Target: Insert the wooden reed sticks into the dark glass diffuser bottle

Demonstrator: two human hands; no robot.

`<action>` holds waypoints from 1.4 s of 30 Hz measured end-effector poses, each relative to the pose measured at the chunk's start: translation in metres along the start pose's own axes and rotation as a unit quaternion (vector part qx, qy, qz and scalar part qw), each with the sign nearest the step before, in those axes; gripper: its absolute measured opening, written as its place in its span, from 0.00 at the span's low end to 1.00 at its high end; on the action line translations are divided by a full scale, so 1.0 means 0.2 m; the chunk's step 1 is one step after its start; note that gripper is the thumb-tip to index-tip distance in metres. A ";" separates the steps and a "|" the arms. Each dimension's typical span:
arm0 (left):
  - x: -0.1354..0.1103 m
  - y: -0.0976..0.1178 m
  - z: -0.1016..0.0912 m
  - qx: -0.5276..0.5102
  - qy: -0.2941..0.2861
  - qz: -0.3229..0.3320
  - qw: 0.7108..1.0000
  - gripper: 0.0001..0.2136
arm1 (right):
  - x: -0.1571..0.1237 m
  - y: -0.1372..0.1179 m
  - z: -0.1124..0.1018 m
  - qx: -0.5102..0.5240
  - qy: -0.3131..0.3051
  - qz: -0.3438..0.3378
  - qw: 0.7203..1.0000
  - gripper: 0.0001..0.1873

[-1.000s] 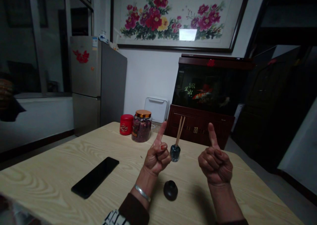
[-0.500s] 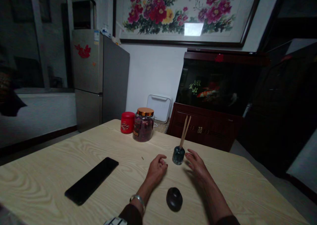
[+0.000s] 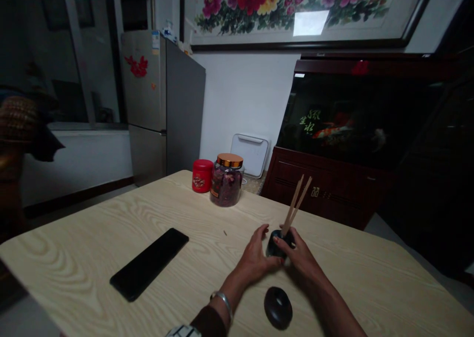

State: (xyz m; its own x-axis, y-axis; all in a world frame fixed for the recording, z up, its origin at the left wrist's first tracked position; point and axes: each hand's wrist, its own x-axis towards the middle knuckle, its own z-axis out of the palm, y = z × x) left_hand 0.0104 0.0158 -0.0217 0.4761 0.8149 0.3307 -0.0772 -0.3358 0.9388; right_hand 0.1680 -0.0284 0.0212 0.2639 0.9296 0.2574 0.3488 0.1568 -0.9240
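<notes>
A small dark glass reed diffuser (image 3: 273, 248) stands on the table, with several thin wooden sticks rising from its neck and leaning right. My right hand (image 3: 298, 252) is wrapped round its right side near the top, the thumb across the front and the fingers partly hidden behind. Curved about the left side is my left hand (image 3: 255, 254), its fingers and thumb apart; I cannot tell whether it touches the glass. Nearer to me, between my forearms, lies a dark, rounded ring-shaped object (image 3: 278, 308) with a hole in its middle.
A black phone (image 3: 150, 264) lies flat at left on the wood-grain table (image 3: 85, 248). Towards the back edge stand a red canister (image 3: 202, 176) and a copper-lidded jar (image 3: 226, 181) of dried purplish contents. Beyond are a fridge, a white panel and a fish tank.
Both hands have closed in on the reed diffuser, and the right has taken hold of it. Its sticks have spread apart slightly. The camera view has shifted.
</notes>
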 end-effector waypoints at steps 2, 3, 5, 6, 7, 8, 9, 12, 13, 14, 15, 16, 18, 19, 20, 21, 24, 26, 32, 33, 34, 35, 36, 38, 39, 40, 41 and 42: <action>0.00 0.02 0.01 -0.011 -0.027 0.018 0.999 0.47 | -0.02 -0.04 0.03 0.016 0.006 -0.003 1.000 0.29; 0.00 0.03 0.01 -0.016 -0.038 0.025 0.999 0.46 | -0.02 -0.07 0.05 0.023 0.011 -0.006 1.000 0.28; 0.00 0.06 0.02 -0.021 -0.050 0.035 0.998 0.41 | 0.00 -0.14 0.08 0.038 0.026 -0.025 0.999 0.26; 0.00 0.06 0.02 -0.022 -0.051 0.036 0.998 0.38 | 0.02 -0.19 0.09 0.050 0.041 -0.042 0.997 0.26; 0.00 0.07 0.02 -0.022 -0.051 0.035 0.998 0.35 | 0.03 -0.24 0.08 0.069 0.062 -0.061 0.994 0.26; 0.00 0.07 0.02 -0.021 -0.051 0.032 0.998 0.33 | 0.05 -0.30 0.05 0.094 0.089 -0.080 0.988 0.25; 0.00 0.07 0.02 -0.019 -0.049 0.028 0.998 0.32 | 0.06 -0.36 0.00 0.118 0.120 -0.098 0.981 0.24; -0.01 0.05 0.01 -0.008 -0.042 0.018 0.999 0.34 | 0.08 -0.48 -0.23 0.125 0.213 -0.118 0.962 0.20; -0.01 0.05 0.00 -0.004 -0.040 0.017 0.999 0.35 | 0.07 -0.48 -0.32 0.071 0.219 -0.101 0.968 0.19; -0.01 0.05 0.00 0.000 -0.039 0.019 0.999 0.35 | 0.06 -0.45 -0.41 -0.014 0.200 -0.067 0.977 0.19; -0.01 0.05 0.00 0.003 -0.039 0.022 0.999 0.34 | 0.02 -0.40 -0.48 -0.120 0.179 -0.031 0.976 0.17; -0.01 0.05 0.00 0.004 -0.040 0.025 0.999 0.33 | -0.02 -0.34 -0.53 -0.237 0.149 0.005 0.960 0.15; -0.01 0.06 0.00 0.003 -0.042 0.030 0.999 0.33 | -0.14 -0.18 -0.58 -0.417 0.073 0.065 0.903 0.14; -0.01 0.06 0.00 0.002 -0.043 0.030 0.999 0.33 | -0.21 -0.10 -0.58 -0.474 0.050 0.082 0.875 0.14; -0.01 0.06 0.00 0.001 -0.043 0.030 0.999 0.33 | -0.27 -0.02 -0.57 -0.509 0.031 0.085 0.856 0.14; -0.01 0.06 0.00 0.000 -0.043 0.029 0.999 0.33 | -0.33 0.04 -0.55 -0.533 0.016 0.087 0.841 0.15; -0.01 0.05 0.00 -0.001 -0.042 0.026 0.999 0.33 | -0.41 0.12 -0.49 -0.579 -0.005 0.058 0.813 0.15; -0.01 0.05 0.00 -0.006 -0.042 0.021 0.999 0.33 | -0.41 0.09 -0.46 -0.589 0.006 0.019 0.808 0.15; -0.02 0.09 0.00 -0.020 -0.066 0.000 0.998 0.32 | -0.44 -0.20 -0.26 -0.369 -0.106 -0.008 0.923 0.18; -0.02 0.10 0.00 -0.018 -0.064 0.001 0.998 0.32 | -0.46 -0.23 -0.21 -0.334 -0.149 -0.013 0.931 0.20; -0.02 0.10 0.00 -0.016 -0.062 0.002 0.998 0.32 | -0.48 -0.25 -0.15 -0.313 -0.188 -0.016 0.931 0.24; -0.02 0.10 0.00 -0.013 -0.060 0.003 0.998 0.32 | -0.50 -0.27 -0.11 -0.303 -0.209 -0.021 0.930 0.28; -0.01 0.10 0.00 -0.011 -0.059 0.003 0.998 0.32 | -0.51 -0.28 -0.07 -0.295 -0.223 -0.025 0.929 0.31; -0.01 0.10 0.00 -0.007 -0.058 0.008 0.998 0.32 | -0.51 -0.28 -0.05 -0.264 -0.222 -0.032 0.938 0.33; -0.01 0.10 0.00 -0.008 -0.059 0.011 0.998 0.31 | -0.50 -0.28 -0.05 -0.233 -0.215 -0.032 0.948 0.31; -0.01 0.10 0.00 -0.010 -0.060 0.013 0.998 0.31 | -0.47 -0.30 -0.07 -0.192 -0.204 -0.032 0.960 0.30; -0.01 0.10 0.00 -0.013 -0.062 0.013 0.998 0.31 | -0.44 -0.31 -0.09 -0.142 -0.186 -0.033 0.972 0.29; -0.01 0.10 0.00 -0.014 -0.063 0.013 0.998 0.30 | -0.40 -0.33 -0.11 -0.088 -0.157 -0.033 0.983 0.28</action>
State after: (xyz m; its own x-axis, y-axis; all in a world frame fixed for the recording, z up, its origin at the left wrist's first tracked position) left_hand 0.0075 0.0073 -0.0042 0.5801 0.7395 0.3415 -0.1147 -0.3410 0.9331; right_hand 0.1445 -0.1201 0.0684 -0.0463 0.9808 0.1897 0.5126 0.1863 -0.8382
